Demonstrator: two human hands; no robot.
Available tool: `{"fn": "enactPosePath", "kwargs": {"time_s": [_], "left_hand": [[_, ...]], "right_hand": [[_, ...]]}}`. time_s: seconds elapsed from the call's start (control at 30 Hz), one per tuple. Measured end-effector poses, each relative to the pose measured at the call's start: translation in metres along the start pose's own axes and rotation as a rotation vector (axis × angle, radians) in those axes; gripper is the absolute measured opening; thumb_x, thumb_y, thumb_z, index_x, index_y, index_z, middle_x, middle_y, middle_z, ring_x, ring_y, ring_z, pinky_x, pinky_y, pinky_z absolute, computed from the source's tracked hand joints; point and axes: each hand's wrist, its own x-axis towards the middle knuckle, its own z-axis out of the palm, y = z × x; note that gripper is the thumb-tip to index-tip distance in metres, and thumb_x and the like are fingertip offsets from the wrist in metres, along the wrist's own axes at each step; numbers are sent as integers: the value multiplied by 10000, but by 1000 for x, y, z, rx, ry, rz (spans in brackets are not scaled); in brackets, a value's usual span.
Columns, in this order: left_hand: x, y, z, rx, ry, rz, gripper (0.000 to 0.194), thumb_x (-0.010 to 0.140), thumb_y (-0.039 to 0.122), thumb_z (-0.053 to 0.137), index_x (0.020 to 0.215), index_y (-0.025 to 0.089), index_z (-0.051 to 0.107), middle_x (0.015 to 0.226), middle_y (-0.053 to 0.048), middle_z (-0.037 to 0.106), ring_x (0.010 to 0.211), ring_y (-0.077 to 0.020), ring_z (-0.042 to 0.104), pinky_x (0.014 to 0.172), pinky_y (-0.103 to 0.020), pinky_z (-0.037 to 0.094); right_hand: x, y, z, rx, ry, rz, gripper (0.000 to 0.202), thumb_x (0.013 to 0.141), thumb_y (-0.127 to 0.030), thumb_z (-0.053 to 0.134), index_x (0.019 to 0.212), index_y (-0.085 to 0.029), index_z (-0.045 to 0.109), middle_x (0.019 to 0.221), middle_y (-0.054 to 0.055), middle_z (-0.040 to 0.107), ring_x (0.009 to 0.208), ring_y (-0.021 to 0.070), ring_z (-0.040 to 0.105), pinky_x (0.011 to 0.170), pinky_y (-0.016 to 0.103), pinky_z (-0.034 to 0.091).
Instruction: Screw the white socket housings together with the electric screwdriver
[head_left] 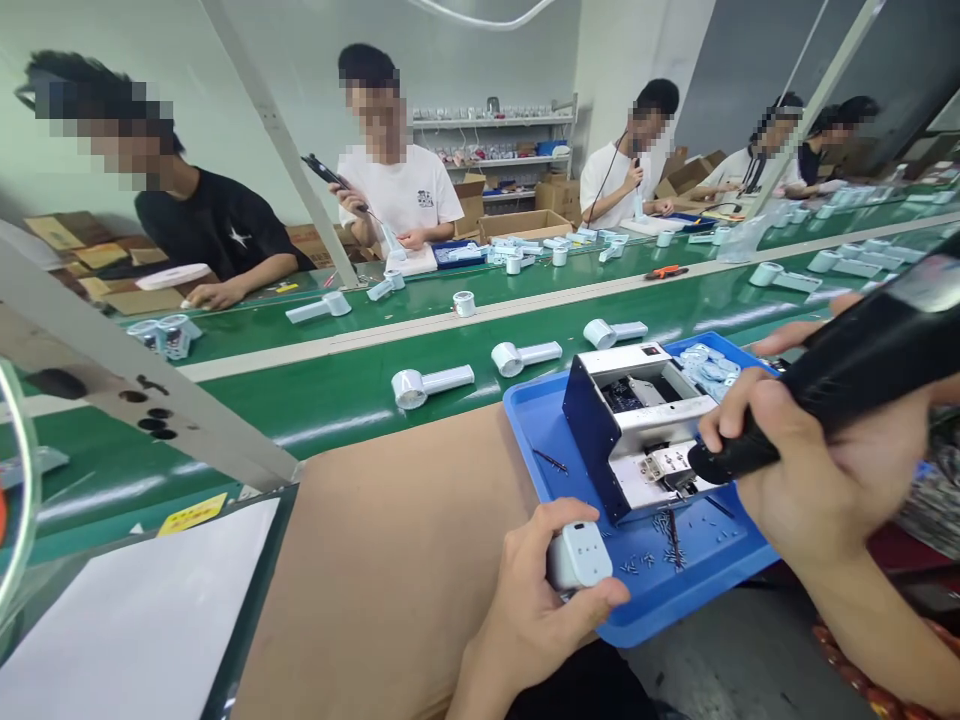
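Observation:
My left hand [536, 590] is closed around a pale blue plastic piece [581, 555], whose small end face with a dark slot and tiny holes points up. It is just in front of a blue tray [630, 625]. In my right hand [817, 480] is a thick black electric screwdriver [847, 365], slanting down to the left. Its lower end reaches the front of a screw feeder [630, 430] standing in the tray; the bit's tip is hard to make out. Loose screws [667, 540] and small pale blue parts [705, 370] lie in the tray.
A brown cardboard sheet [390, 560] covers the bench to the left, beside white paper [150, 620]. Behind runs a green conveyor [330, 395] carrying several pale blue handheld fan bodies [431, 385]. A slanted metal post [172, 390] stands at left. Several co-workers sit across the line.

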Motion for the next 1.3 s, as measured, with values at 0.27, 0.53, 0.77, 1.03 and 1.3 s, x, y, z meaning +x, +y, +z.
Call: {"fn": "enactPosePath", "kwargs": {"time_s": [0.27, 0.53, 0.77, 1.03, 1.3], "left_hand": [[0, 0, -1, -28, 6, 6, 664, 1067, 853, 789, 1341, 249, 764, 842, 10, 640, 695, -158, 534, 632, -248, 420], [-2, -2, -2, 6, 16, 27, 666, 1080, 865, 760, 1362, 262, 784, 864, 8, 649, 674, -152, 515, 625, -264, 420], [-13, -12, -4, 129, 86, -41, 738, 1053, 946, 709, 1350, 282, 833, 1079, -77, 768, 874, -238, 628, 792, -336, 533], [-21, -19, 1, 114, 104, -160, 757, 976, 923, 840, 1393, 291, 813, 1194, -104, 757, 1027, -297, 668, 880, -378, 588], [-19, -21, -4, 147, 62, -148, 710, 1009, 885, 831, 1421, 307, 820, 1128, -87, 739, 1013, -299, 654, 916, -402, 594]], "right_hand": [[-10, 27, -21, -18, -12, 106, 370, 932, -267, 1019, 1167, -341, 743, 1157, -27, 679, 555, 133, 602, 437, 301, 563], [-2, -41, 24, 87, 39, 158, 491, 896, -243, 1036, 1299, -479, 884, 1205, -4, 617, 568, 132, 536, 356, 349, 507], [-9, -16, 17, 65, -43, 45, 508, 1025, -217, 923, 1447, -485, 835, 1266, 1, 671, 592, 132, 608, 427, 337, 569], [-17, 29, -22, 10, 55, 31, 379, 882, -184, 996, 1134, -359, 773, 1084, -20, 695, 548, 161, 605, 429, 309, 584], [-12, 6, -10, 40, 11, 68, 473, 933, -203, 971, 1348, -365, 812, 1142, 5, 689, 552, 149, 616, 415, 306, 577]]}}
